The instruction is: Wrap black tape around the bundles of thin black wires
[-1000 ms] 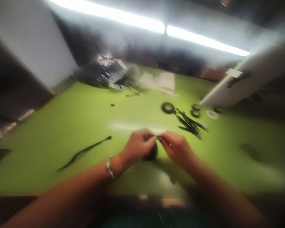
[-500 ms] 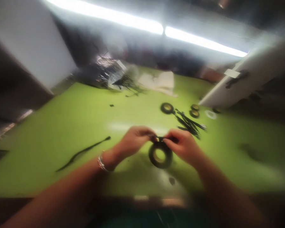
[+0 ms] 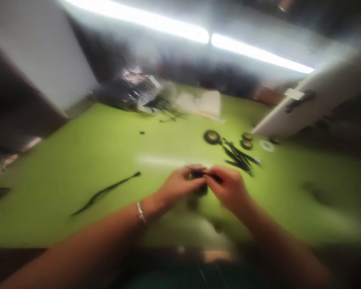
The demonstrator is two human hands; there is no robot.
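Black strip (image 3: pixel 200 174), on the near side of the cable bundle (image 3: pixel 240 156): I have the right hand's (image 3: pixel 230 184) fingers pinching it, the left hand's (image 3: pixel 178 184) curled on it. Left of the bundle, a loose cable (image 3: pixel 106 190) lies on the table (image 3: pixel 60 168).

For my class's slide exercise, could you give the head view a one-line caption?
Both hands hold a dark piece over a green table, with a bundle of black strips lying beyond.

Arms (image 3: pixel 105 230) forward; fingers (image 3: pixel 197 183) close together
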